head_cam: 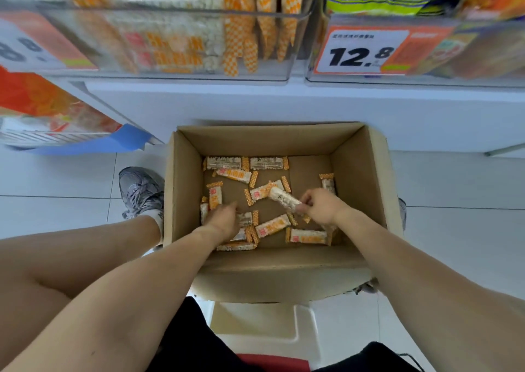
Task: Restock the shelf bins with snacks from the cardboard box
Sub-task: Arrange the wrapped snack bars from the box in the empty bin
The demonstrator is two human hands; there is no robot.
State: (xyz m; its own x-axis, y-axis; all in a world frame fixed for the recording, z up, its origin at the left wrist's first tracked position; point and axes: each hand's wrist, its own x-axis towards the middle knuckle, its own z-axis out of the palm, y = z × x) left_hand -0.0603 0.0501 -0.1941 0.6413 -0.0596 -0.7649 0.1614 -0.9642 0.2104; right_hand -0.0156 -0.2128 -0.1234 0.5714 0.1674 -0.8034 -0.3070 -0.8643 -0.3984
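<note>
Presumably gathering a handful for the clear bin above, the right hand pinches one snack bar inside the cardboard box while the left hand curls its fingers down over loose bars.

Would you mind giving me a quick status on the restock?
Both hands in cardboard box. Right hand pinching one snack bar; left hand down on loose bars, grip unclear. Nothing in the way.

White tiled floor with thin grey joints meets a pale shelf base under even light.
</note>
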